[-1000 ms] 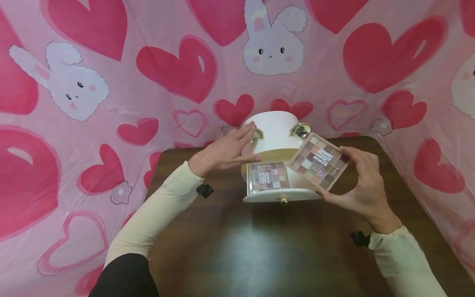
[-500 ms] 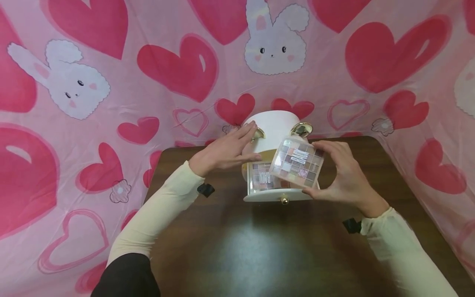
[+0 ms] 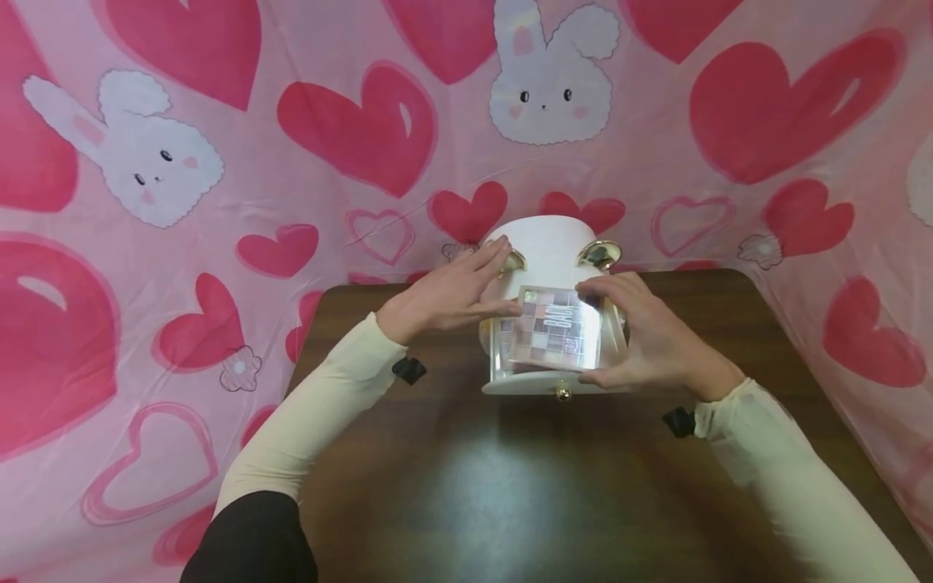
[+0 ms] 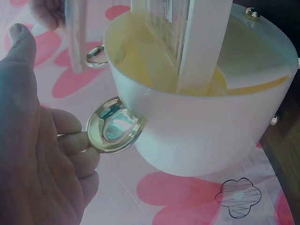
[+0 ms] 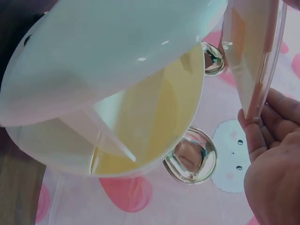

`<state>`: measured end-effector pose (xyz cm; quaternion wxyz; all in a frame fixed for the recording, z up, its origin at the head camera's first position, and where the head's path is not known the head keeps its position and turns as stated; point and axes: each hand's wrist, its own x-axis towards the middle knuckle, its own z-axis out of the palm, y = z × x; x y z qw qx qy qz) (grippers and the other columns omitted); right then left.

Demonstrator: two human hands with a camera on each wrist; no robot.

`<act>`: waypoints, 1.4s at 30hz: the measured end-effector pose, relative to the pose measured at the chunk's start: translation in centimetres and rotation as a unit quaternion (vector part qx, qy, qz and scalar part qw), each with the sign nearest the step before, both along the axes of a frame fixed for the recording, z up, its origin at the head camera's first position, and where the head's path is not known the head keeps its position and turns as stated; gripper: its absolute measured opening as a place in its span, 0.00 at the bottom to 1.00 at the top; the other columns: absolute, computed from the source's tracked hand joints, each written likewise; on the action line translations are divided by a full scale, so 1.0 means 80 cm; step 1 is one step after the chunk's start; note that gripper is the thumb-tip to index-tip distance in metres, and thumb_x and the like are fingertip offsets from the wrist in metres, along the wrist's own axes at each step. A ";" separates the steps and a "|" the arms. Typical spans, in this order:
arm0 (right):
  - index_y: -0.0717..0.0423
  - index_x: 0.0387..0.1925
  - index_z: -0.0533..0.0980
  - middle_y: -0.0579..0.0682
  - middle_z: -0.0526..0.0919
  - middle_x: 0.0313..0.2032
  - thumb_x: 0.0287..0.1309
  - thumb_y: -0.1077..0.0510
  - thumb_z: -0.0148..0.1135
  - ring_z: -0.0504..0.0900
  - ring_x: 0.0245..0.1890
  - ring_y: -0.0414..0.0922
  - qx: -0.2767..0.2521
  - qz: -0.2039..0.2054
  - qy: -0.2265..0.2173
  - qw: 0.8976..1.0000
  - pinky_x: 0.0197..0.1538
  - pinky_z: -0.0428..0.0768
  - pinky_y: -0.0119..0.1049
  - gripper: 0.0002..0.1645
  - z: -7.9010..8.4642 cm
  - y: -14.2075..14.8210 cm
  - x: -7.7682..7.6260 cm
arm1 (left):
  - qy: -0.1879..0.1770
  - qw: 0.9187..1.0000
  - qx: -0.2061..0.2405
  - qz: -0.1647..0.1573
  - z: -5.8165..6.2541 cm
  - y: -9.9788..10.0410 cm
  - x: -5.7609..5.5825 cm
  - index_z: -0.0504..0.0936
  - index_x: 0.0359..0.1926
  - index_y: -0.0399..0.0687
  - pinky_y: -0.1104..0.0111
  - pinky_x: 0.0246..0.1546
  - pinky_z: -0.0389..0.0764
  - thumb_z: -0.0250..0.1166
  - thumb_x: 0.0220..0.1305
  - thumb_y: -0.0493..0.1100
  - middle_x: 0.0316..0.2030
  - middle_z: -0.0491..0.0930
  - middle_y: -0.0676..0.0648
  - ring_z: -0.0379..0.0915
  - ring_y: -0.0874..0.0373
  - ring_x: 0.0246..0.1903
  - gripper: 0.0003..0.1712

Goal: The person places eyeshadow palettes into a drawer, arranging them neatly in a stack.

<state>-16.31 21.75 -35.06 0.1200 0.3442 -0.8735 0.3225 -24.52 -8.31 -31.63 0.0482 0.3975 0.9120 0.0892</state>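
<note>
My right hand [image 3: 645, 340] pinches a square eyeshadow palette [image 3: 548, 332] by opposite edges, thumb below and fingers above. This palette, its clear lid lettered BACK, hangs tilted in front of a white rounded makeup organizer [image 3: 557, 239]. The organizer's drawer [image 3: 525, 385] is pulled out, and a second eyeshadow palette [image 4: 171, 33] stands in it, mostly covered by the held one in the head view. My left hand [image 3: 448, 293] is stretched out at the organizer's left side, its fingers touching a gold ear-shaped piece [image 4: 115, 125] in the left wrist view.
Another gold ear-shaped piece [image 3: 599, 254] juts from the organizer's right side. A small gold knob [image 3: 564, 394] sits on the drawer front. Dark wooden table [image 3: 466, 486] lies beneath, and a pink cloth [image 3: 350, 48] with hearts and rabbits hangs behind it.
My right hand has brought the held palette leftward from beside the organizer to in front of the open drawer, turning it more level. My left hand stays in place.
</note>
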 end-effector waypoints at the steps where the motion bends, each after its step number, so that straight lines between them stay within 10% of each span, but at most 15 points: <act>1: 0.55 0.65 0.69 0.46 0.73 0.60 0.22 0.43 0.90 0.66 0.58 0.44 0.004 0.004 -0.008 1.000 0.58 0.73 0.50 0.64 0.001 -0.002 -0.002 | 0.001 1.000 0.000 -0.001 0.000 0.000 0.000 0.45 0.80 0.42 0.57 0.75 0.43 0.54 0.64 0.75 0.80 0.42 0.45 0.35 0.55 0.78 0.59; 42: 0.54 0.67 0.67 0.49 0.73 0.59 0.28 0.42 0.88 0.68 0.59 0.47 0.083 0.086 -0.114 0.986 0.63 0.70 0.57 0.62 0.014 -0.027 -0.036 | 0.000 1.000 -0.002 0.002 0.000 0.002 0.000 0.46 0.80 0.41 0.57 0.75 0.43 0.55 0.64 0.75 0.79 0.43 0.44 0.35 0.54 0.78 0.59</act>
